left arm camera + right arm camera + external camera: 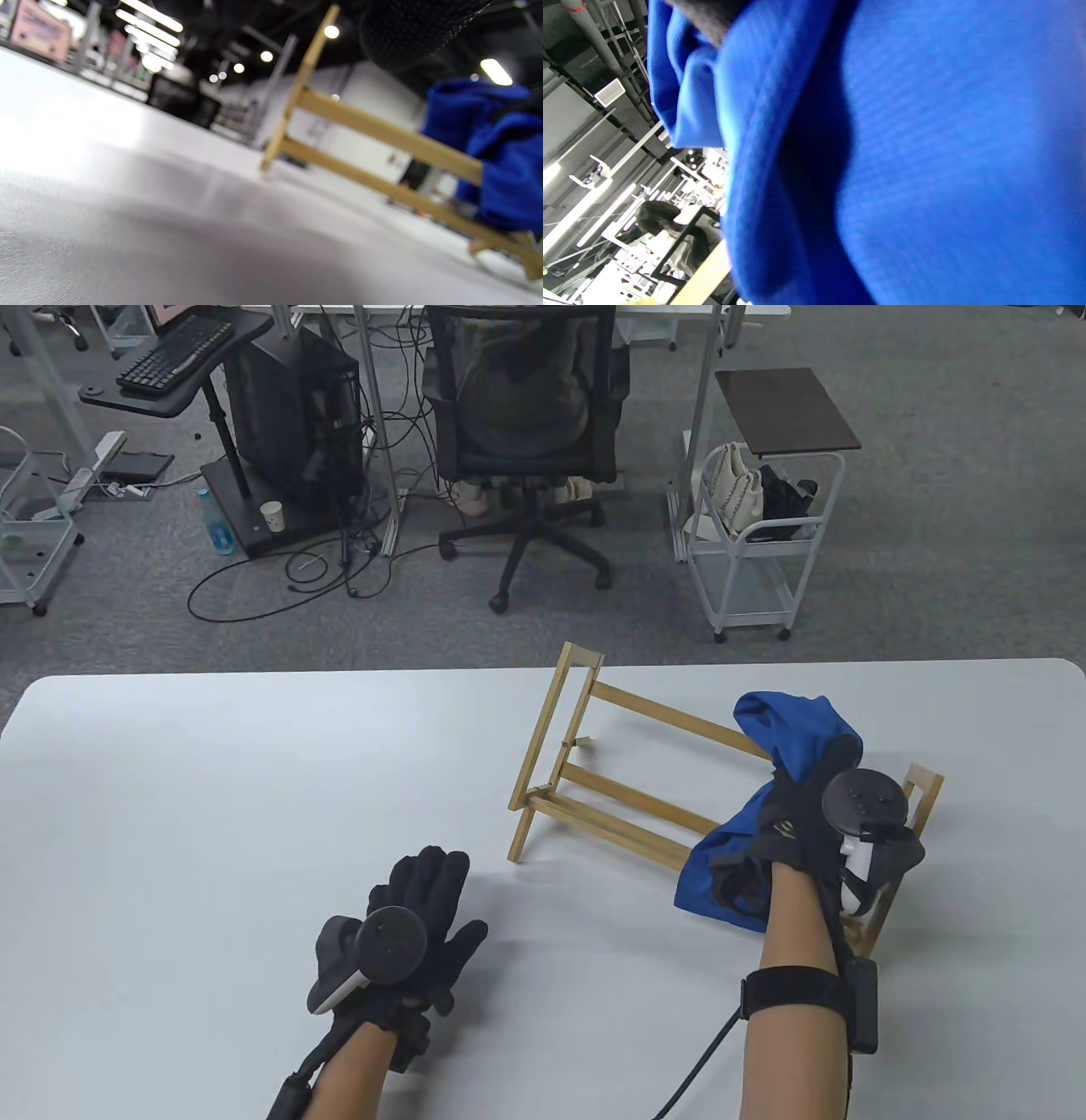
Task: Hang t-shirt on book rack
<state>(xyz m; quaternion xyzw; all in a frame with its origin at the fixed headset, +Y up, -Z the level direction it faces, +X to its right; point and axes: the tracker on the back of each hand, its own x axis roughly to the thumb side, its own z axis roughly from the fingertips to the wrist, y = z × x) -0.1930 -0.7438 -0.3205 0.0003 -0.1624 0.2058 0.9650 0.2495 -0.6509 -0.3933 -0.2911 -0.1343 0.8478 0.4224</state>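
Note:
A wooden book rack point(594, 780) stands on the white table point(212, 780), right of centre. A blue t-shirt point(785, 729) is bunched over the rack's right end. My right hand point(802, 806) grips the cloth from above. In the right wrist view the blue t-shirt point(925, 169) fills the frame, with a bit of a wooden rail point(706, 277) below it. My left hand point(416, 916) rests flat on the table, fingers spread, left of the rack and apart from it. The left wrist view shows the rack point(373, 131) and the t-shirt point(505, 156) on its right part.
Beyond the table's far edge stand an office chair point(526, 432), a white trolley point(755, 551) with bags, and a computer stand point(288, 424). The rack's left end post point(551, 729) rises near the table's middle.

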